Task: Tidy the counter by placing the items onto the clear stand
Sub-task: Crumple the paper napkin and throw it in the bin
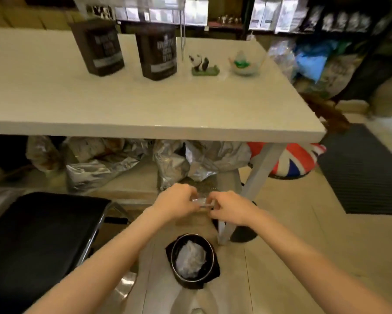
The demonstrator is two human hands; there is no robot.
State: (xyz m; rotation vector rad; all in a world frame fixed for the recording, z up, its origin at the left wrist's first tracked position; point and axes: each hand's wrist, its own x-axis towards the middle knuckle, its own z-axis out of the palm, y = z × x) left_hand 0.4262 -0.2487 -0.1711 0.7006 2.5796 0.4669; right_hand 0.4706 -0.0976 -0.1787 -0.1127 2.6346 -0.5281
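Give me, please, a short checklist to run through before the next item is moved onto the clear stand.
1. Hands free: not ok. Left hand and right hand both pinch a small clear piece below the counter edge.
2. Items within sight: ok. Two dark tins, panda figurine and glass teapot stand apart on the counter.
3. Clear stand located: ok, behind the tins.
4. Room on the stand's top: cannot tell, cut off by the frame.
5. Waste bin in place for scraps: ok.
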